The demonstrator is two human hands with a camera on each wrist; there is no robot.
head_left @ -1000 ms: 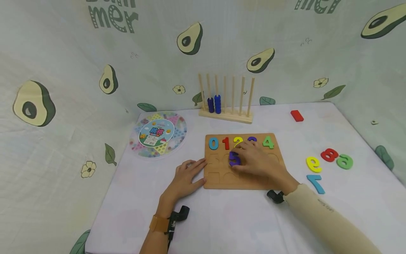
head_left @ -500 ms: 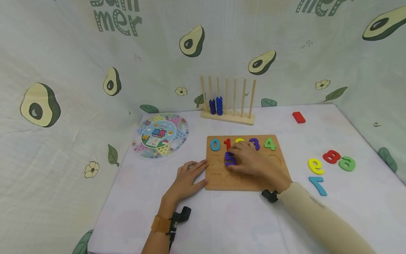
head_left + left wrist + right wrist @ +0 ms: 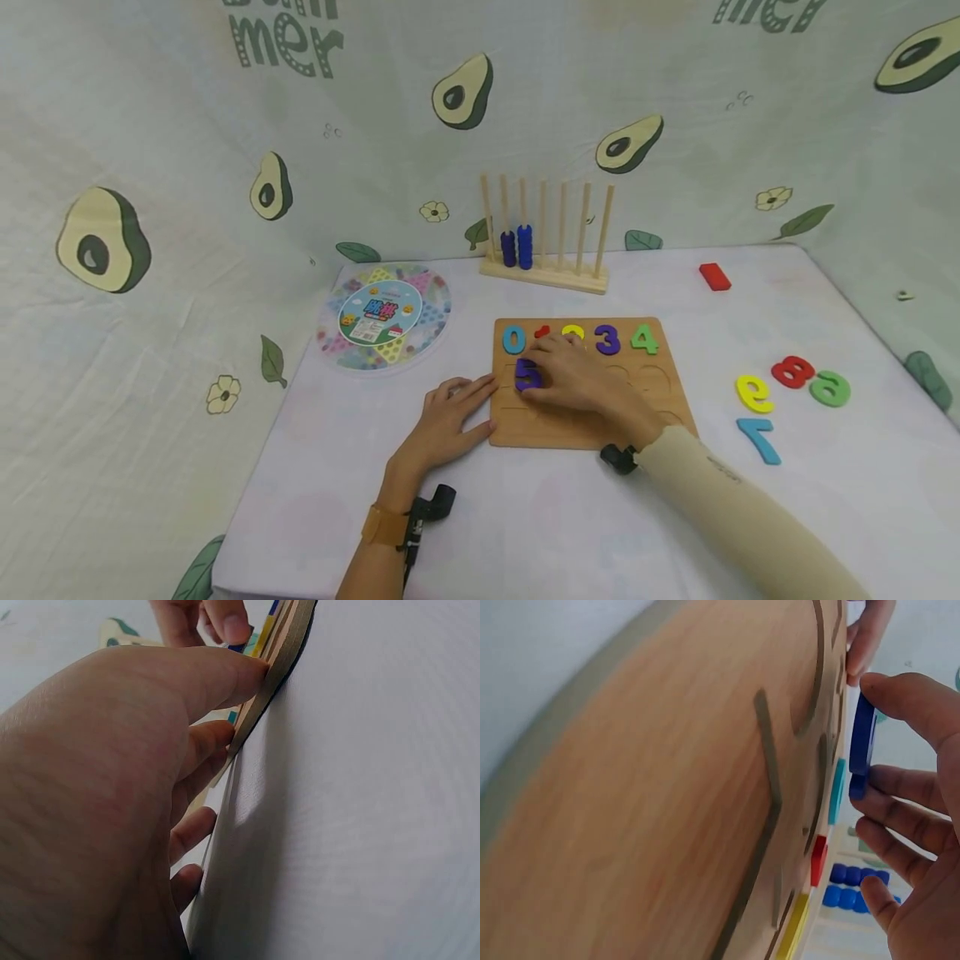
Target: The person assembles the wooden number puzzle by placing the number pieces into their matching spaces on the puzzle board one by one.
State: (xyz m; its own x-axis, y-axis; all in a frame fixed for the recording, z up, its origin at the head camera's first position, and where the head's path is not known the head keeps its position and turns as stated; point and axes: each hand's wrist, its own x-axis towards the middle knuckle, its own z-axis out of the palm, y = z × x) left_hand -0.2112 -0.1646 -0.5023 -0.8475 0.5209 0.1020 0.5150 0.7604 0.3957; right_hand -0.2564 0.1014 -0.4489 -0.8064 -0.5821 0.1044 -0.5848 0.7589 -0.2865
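My right hand (image 3: 576, 377) pinches a purple number 5 piece (image 3: 527, 377) between thumb and fingers, over the left part of a wooden number puzzle board (image 3: 551, 431). In the right wrist view the number 5 piece (image 3: 862, 739) is edge-on, held just off the board's face. The board's top row holds a blue 0 (image 3: 513, 340), a red 1, a yellow 2, a purple 3 (image 3: 607, 340) and a green 4 (image 3: 644, 339); the hand partly covers the 1 and 2. My left hand (image 3: 442, 423) lies with extended fingers, its fingertips and thumb touching the board's left edge.
Right of the board lie a yellow 9 (image 3: 753, 393), red 8 (image 3: 792, 372), green 6 (image 3: 830, 388) and blue 7 (image 3: 759, 440). Farther back is a red block (image 3: 715, 277). A wooden peg rack (image 3: 547, 274) with blue beads and a round game box (image 3: 384, 317) stand behind.
My right hand has carried the number 5 piece leftward across the board, from below the 1 to below the 0, uncovering the purple 3. My left hand stays at the board's edge.
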